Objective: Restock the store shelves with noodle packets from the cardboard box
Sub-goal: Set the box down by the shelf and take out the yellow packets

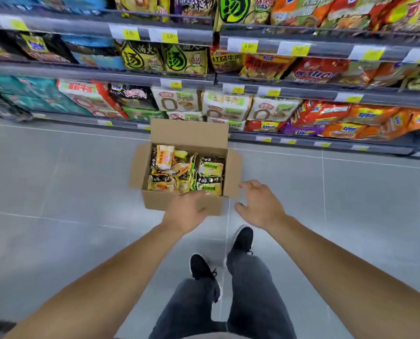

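- The cardboard box [184, 204] sits on the gray floor [57, 179], right in front of your feet and near the bottom shelf.
- Its flaps stand open. The far flap sticks up, and the side flaps lean out to the left and right.
- Noodle packets [187, 171] fill the box. They are yellow, green and black, and they lie packed close together.
- Your left hand [185, 212] is over the near wall of the box. Its fingers point down at the near edge, and you cannot tell if they are apart or gripping.
- Your right hand [259, 205] hangs just beside the right flap of the box. Its fingers are spread and loose, and they hold nothing.
- The store shelves [289, 92] on the far side are full of bright packets, with yellow price tags [248, 47] along the edges.
- Your two black shoes [201, 266] stand on the floor just near the box.
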Motion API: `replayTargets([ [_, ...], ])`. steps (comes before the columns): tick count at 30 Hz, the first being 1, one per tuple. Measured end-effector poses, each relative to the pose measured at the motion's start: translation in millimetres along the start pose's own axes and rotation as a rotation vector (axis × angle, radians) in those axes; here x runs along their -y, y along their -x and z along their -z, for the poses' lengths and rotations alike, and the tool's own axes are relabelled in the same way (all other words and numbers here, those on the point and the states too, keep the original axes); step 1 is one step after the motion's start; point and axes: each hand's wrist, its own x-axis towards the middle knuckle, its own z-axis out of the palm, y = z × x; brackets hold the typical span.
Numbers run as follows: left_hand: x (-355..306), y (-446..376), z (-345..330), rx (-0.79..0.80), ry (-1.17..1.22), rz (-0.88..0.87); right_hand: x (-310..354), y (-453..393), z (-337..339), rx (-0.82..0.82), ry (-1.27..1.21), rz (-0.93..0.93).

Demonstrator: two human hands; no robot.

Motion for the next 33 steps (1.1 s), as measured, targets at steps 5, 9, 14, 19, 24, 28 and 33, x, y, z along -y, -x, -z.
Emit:
replayTargets([
  [5,44,-38,20,0.037,0.023,0.100,22,-49,-14,0.050,0.013,-0.001],
  [9,68,-73,30,0.025,0.114,0.190,32,-97,-26,0.118,-0.003,0.010],
  [14,92,-130,38,0.037,0.124,0.251,34,-163,-46,0.199,0.017,0.017],
  [19,117,-198,29,0.086,0.113,0.250,28,-225,-76,0.302,0.042,-0.020],
  [24,149,-272,-9,0.149,0.135,0.238,16,-288,-123,0.346,-0.008,-0.099],
  [28,182,-320,-49,0.222,0.153,0.241,1,-343,-171,0.345,-0.051,-0.162],
  [33,232,-375,-109,0.259,0.222,0.298,-36,-407,-251,0.358,-0.022,-0.254],
])
